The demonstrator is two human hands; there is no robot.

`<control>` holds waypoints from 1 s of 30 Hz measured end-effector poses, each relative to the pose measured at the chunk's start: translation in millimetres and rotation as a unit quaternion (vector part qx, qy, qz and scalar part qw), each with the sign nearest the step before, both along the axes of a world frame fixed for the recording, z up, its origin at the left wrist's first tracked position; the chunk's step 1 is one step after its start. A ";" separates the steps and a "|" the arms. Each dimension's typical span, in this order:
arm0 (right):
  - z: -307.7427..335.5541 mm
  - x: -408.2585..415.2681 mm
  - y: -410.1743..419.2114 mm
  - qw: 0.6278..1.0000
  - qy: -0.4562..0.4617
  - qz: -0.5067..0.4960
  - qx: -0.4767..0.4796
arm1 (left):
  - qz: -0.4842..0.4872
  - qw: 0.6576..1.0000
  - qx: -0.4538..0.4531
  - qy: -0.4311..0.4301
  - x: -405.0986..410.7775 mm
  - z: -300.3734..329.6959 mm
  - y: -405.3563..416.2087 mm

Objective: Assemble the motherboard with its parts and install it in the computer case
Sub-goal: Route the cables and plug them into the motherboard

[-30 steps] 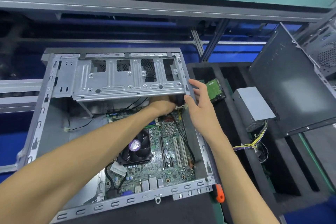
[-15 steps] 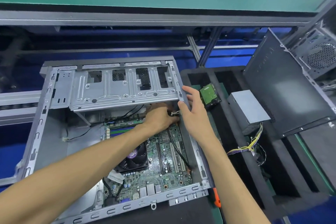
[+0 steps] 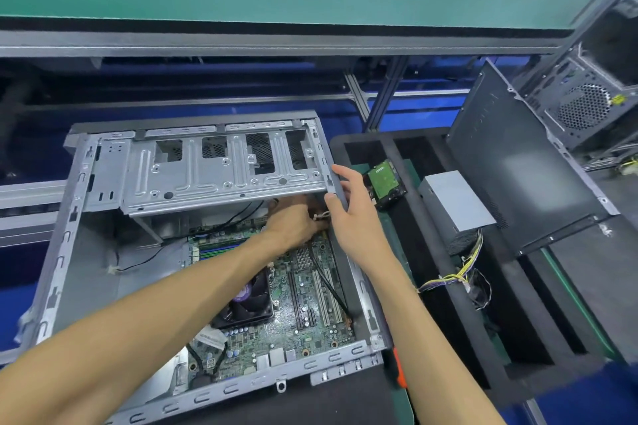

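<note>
Two hands [image 3: 293, 224], one motherboard [image 3: 303, 317], two computer cases [image 3: 69, 235], one hard drive [image 3: 384, 181].

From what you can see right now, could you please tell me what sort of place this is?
Most likely a computer assembly line workstation: an open case with its motherboard lies on the bench, a foam tray holds a hard drive and power supply, and another case stands nearby.

- Left hand [image 3: 293, 222]: bare, no glove, ring or watch visible.
- Right hand [image 3: 355, 214]: bare, no glove or ring.
- Both forearms: uncovered up to the frame edge; no sleeve in view.
</note>
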State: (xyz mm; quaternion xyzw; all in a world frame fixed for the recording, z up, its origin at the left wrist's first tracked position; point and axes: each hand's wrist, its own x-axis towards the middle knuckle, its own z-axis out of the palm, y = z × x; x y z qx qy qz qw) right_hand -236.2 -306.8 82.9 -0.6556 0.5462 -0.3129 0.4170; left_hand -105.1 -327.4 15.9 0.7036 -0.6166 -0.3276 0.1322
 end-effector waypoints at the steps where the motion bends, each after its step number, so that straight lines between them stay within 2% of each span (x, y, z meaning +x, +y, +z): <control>1: 0.6 0.4 -0.1 1.000 0.002 0.001 -0.001 | -0.024 0.999 0.023 -0.002 2.9 1.9 -0.9; 5: 3.2 0.8 0.6 1.000 0.024 0.007 -0.016 | -0.095 0.995 0.004 -0.004 21.3 17.9 18.5; 7: 5.0 0.7 2.3 0.998 0.047 -0.002 -0.038 | -0.105 0.993 -0.004 -0.052 34.8 27.7 45.5; 10: 12.6 4.2 9.1 0.986 0.098 -0.021 -0.133 | -0.113 0.984 0.016 -0.135 61.7 36.4 94.6; 12: 22.5 13.7 16.7 0.975 0.084 -0.017 -0.203 | -0.087 0.977 0.011 -0.196 83.6 40.1 120.7; 14: 31.2 27.5 22.5 0.972 0.059 0.028 -0.226 | -0.042 0.968 0.009 -0.249 104.5 41.7 132.4; 16: 35.9 46.5 25.5 0.974 0.075 0.128 -0.170 | -0.010 0.965 0.031 -0.262 123.7 38.1 133.7; 17: 35.6 57.0 25.9 0.966 0.118 0.186 -0.137 | -0.008 0.963 0.040 -0.265 132.4 34.7 131.7; 21: 17.6 89.2 23.8 0.895 0.294 0.334 -0.040 | -0.005 0.968 0.059 -0.244 153.0 24.8 117.1; 24: -1.3 97.4 18.8 0.850 0.368 0.377 0.020 | -0.003 0.978 0.095 -0.185 157.0 22.5 108.9; 28: -13.7 99.0 14.3 0.828 0.403 0.385 0.055 | 0.017 0.981 0.113 -0.154 162.7 22.3 101.3; 30: -15.1 99.4 11.7 0.821 0.415 0.388 0.060 | 0.018 0.979 0.114 -0.166 163.1 22.1 97.1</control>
